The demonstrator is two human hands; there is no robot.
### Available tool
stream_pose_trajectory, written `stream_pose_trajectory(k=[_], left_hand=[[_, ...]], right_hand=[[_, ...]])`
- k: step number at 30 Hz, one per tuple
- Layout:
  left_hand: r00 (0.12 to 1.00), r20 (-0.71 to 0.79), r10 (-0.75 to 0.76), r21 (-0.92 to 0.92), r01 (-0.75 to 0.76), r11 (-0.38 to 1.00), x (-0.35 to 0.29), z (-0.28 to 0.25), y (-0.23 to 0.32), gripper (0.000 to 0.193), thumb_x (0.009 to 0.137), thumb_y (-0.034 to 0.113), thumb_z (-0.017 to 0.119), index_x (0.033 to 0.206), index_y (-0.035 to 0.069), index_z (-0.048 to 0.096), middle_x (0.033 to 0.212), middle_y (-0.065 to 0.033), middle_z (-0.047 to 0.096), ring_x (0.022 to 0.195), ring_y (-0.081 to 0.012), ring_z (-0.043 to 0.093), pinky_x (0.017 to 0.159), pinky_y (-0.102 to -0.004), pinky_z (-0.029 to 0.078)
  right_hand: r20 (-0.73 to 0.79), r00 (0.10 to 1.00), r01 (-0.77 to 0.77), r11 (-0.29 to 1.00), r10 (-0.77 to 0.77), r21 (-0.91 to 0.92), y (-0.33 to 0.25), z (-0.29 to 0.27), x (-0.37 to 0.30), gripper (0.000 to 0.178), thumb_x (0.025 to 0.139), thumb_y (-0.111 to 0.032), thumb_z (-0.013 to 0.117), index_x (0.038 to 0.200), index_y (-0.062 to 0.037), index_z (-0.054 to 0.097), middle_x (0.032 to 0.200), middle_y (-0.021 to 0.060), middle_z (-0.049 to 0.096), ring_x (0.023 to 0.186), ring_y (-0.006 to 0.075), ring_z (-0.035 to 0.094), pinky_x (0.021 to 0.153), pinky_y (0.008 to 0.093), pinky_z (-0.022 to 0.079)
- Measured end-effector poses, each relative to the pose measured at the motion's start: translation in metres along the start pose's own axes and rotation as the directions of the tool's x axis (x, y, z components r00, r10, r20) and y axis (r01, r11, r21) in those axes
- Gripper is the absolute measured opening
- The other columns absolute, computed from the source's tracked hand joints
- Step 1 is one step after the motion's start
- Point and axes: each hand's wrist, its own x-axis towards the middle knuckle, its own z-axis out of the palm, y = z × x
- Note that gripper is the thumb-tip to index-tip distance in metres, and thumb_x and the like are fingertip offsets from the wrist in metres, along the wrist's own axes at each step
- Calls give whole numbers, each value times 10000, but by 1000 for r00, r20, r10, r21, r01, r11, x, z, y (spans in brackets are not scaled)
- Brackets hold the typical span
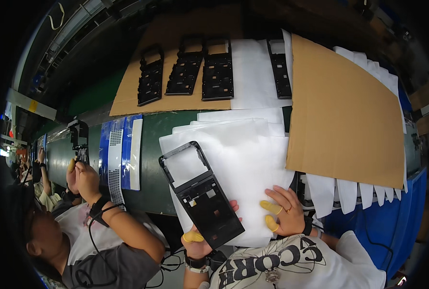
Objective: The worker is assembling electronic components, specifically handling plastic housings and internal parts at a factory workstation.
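My left hand (pixel 195 244) grips the lower end of a black plastic housing (pixel 212 212), its thumb and fingers at the two sides. The housing has a large rectangular opening at its upper end and a flat panel with small cutouts below. It is tilted, its top leaning left, above a stack of white sheets (pixel 253 168). Resting on the right part of those sheets is my right hand (pixel 286 212), fingers spread and nothing in it. Yellow finger covers show on both of my hands.
Several more black housings (pixel 218 72) lie on a brown cardboard sheet (pixel 123 96) at the back. Another cardboard sheet (pixel 344 115) covers layered white sheets at right, beside a blue bin (pixel 407 216). At left, a co-worker (pixel 113 231) holds a black part (pixel 79 139) near blue-and-white strips (pixel 120 154).
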Motion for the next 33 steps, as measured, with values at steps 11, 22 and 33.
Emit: stream_pose_trajectory(k=[11,22,33], left_hand=[[996,-56,-64,-57,61,997,1,1,-1,906,583,203,555,1383,-27,199,1383,-316,243,1317,-418,209,1044,-613,180],[993,-30,110,52,-108,993,2,15,-12,846,697,339,519,1396,1,183,1400,-297,218,1321,-434,181,1025,-630,191],[953,-103,283,55,-279,959,-7,33,-21,625,882,410,348,1395,71,230,1360,-198,340,1217,-358,394,953,-561,372]], right_hand=[[-31,999,30,999,-31,-40,3,1,-5,330,748,-208,585,1072,-150,606,1323,35,440,1220,242,397,958,460,353],[-2,1000,29,999,-29,18,0,-1,2,289,775,-222,580,1041,-110,602,1340,24,440,1244,285,361,947,497,345],[-55,993,111,993,-109,37,2,0,3,281,780,-216,599,1024,-78,588,1336,55,440,1239,316,355,942,492,324]])
